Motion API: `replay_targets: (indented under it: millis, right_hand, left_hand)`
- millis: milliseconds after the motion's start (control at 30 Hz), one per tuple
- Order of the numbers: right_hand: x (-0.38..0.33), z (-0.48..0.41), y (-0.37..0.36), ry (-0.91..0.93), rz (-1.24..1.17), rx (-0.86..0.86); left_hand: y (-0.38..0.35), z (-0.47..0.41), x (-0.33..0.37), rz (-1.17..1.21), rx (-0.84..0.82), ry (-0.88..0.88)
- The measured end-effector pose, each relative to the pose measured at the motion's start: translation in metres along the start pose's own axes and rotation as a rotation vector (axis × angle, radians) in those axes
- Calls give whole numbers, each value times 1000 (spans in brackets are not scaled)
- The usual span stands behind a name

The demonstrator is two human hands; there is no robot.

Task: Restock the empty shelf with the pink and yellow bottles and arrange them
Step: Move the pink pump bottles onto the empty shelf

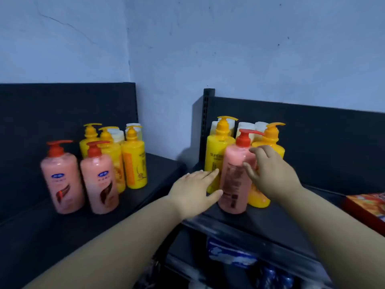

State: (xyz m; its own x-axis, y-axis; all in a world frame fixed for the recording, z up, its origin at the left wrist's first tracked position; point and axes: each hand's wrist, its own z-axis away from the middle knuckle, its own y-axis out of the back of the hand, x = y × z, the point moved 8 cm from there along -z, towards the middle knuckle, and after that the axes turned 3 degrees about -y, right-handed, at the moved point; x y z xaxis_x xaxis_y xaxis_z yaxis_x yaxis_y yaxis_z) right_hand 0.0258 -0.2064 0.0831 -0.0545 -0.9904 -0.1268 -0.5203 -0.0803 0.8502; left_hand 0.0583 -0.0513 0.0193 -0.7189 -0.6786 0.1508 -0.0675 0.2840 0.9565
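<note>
A pink pump bottle (234, 180) with a red pump stands at the front of the right black shelf (260, 222), with yellow pump bottles (216, 151) behind and beside it. My left hand (195, 190) is open just left of the pink bottle, fingers apart, thumb near its lower side. My right hand (268, 174) is open at the bottle's right side, fingertips against or very near it. On the left black shelf (41, 236) stand two pink bottles (62, 176) (100, 178) in front of several yellow bottles (134, 159).
A gap and a blue-grey wall (187, 59) separate the two shelves. A red-orange box (368, 207) lies at the right shelf's right end. Blue and white packages (231, 253) sit on a lower shelf. White-capped bottles (246, 127) stand at the back.
</note>
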Motion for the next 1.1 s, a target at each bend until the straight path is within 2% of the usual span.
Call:
replay_targets:
  millis: [100, 167, 267, 333, 433, 533, 667, 767, 900, 1000, 1100]
  right_hand:
    - [10, -13, -7, -2, -143, 14]
    - [8, -17, -13, 29, -173, 37]
    - [5, -17, -11, -1, -201, 119]
    - [0, -17, -9, 3, -175, 154]
    - [-4, -23, -6, 22, -258, 179]
    - [4, -30, -12, -42, -484, 142]
    - [1, -33, -51, -111, -783, -99]
    - [-8, -28, -74, -95, -815, -210]
    - [-14, -25, -93, -92, -782, -263]
    - [-15, -23, -111, -116, -879, -372]
    - [-15, -20, -114, -111, -885, -352]
  left_hand:
    - [-11, -30, 12, 133, 76, 122]
    - [-18, -46, 18, 238, 173, 219]
    - [-34, -58, 21, 514, 287, 369]
    - [-38, -61, 20, 635, 375, 413]
    - [-30, -62, 4, 682, 451, 422]
    - [-22, -58, -17, 739, 430, 414]
    - [-27, -54, -47, 1071, 350, 294]
    - [-28, -43, -64, 1016, 271, 315]
    - [-32, -25, -70, 800, 318, 351]
    - [-50, -22, -54, 853, 244, 297]
    - [-67, -26, -47, 672, 271, 367]
